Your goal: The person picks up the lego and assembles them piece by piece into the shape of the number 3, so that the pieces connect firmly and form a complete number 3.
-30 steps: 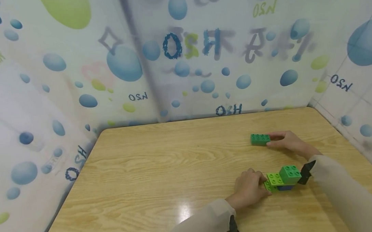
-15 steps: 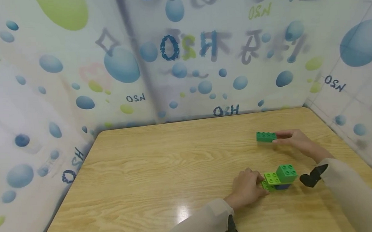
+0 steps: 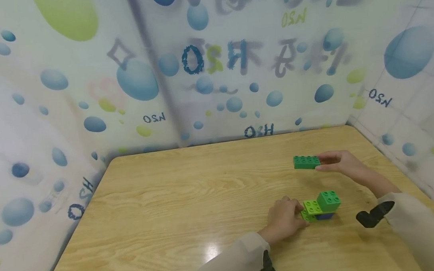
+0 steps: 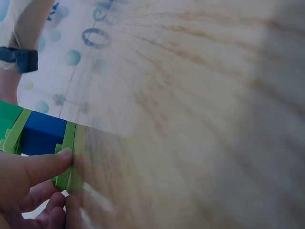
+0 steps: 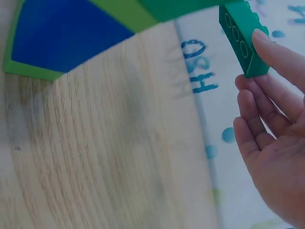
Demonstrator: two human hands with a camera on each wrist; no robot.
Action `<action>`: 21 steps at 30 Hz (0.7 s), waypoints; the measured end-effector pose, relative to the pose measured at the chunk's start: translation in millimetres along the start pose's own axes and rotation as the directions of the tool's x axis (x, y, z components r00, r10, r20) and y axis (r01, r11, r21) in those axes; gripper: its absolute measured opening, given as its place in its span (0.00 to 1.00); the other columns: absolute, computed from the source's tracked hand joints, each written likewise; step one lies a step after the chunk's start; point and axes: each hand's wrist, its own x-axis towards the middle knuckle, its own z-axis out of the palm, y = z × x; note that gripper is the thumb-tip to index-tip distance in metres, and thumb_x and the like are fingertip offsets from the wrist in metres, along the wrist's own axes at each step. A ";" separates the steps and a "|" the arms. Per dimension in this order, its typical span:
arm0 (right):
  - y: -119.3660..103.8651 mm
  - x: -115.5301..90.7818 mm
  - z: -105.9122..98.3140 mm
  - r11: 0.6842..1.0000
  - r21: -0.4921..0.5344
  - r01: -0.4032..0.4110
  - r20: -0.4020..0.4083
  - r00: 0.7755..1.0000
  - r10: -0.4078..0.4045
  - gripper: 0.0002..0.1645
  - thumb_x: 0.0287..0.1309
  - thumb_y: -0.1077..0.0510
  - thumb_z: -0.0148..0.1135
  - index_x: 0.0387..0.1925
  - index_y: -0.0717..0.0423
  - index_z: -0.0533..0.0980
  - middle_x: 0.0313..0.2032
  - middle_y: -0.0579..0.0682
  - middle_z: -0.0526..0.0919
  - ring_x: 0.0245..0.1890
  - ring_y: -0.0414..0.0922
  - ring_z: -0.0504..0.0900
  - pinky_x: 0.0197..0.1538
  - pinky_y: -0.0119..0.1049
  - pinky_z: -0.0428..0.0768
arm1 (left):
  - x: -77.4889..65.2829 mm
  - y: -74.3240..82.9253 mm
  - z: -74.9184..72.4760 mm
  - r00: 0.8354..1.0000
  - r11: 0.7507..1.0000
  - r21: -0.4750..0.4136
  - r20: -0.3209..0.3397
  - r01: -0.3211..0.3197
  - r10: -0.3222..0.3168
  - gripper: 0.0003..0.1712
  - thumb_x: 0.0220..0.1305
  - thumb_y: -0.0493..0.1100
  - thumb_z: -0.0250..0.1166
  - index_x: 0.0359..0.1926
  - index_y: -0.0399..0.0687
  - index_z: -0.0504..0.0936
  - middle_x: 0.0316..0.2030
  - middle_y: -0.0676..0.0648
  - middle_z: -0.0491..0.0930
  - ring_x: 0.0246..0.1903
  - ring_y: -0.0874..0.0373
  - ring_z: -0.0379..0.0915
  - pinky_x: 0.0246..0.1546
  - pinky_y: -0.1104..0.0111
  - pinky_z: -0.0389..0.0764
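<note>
My left hand (image 3: 283, 220) rests low on the table beside a small stack of toy building bricks. Its thumb and fingers pinch the lime green bottom plate (image 4: 67, 164) at the stack's left end. On that plate sits a blue brick (image 3: 324, 216), topped by a lime green plate (image 3: 312, 206) and a bright green brick (image 3: 329, 201) at the right. Farther back, my right hand (image 3: 343, 165) holds a long dark green brick (image 3: 305, 162) by its right end, studs up, above the table. The hollow underside of this brick (image 5: 236, 36) shows in the right wrist view.
The wooden table (image 3: 176, 196) extends far to the left of both hands. A patterned curtain (image 3: 216, 103) with blue and green drops stands along its back edge, and similar sheeting borders both sides. Dark wrist straps (image 3: 375, 214) are on both sleeves.
My right hand has shifted a little to the right relative to the stack, with the dark green brick in its grip. My left hand keeps its hold on the stack. The head view has turned slightly.
</note>
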 end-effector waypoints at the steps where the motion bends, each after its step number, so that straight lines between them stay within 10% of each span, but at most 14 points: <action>1: -2.0 -2.7 -0.4 1.000 -0.004 0.014 -0.001 1.000 -0.014 0.34 0.58 0.51 0.60 0.60 0.67 0.65 0.56 0.67 0.68 0.53 0.57 0.70 0.50 0.53 0.69 | 0.0 -0.3 0.1 1.000 1.000 -0.003 -0.002 0.002 -0.002 0.19 0.45 0.54 0.72 0.41 0.60 0.82 0.28 0.62 0.66 0.28 0.69 0.59 0.27 0.75 0.60; 8: -11.0 -25.7 -2.3 0.996 -0.023 0.089 0.014 0.996 -0.088 0.29 0.57 0.56 0.61 0.57 0.68 0.68 0.54 0.67 0.69 0.45 0.30 0.73 0.42 0.34 0.75 | 0.0 -1.9 0.5 1.000 1.000 -0.017 -0.006 -0.006 0.006 0.19 0.45 0.54 0.72 0.41 0.60 0.82 0.29 0.62 0.66 0.28 0.69 0.59 0.28 0.76 0.60; 21: -12.7 -60.8 8.8 0.990 0.060 0.130 0.042 0.990 -0.132 0.24 0.55 0.61 0.62 0.53 0.67 0.72 0.45 0.46 0.79 0.43 0.32 0.76 0.39 0.34 0.77 | -1.6 -1.4 1.0 0.999 0.999 -0.020 -0.017 -0.028 0.028 0.19 0.47 0.54 0.72 0.42 0.59 0.81 0.28 0.62 0.65 0.28 0.69 0.58 0.27 0.76 0.59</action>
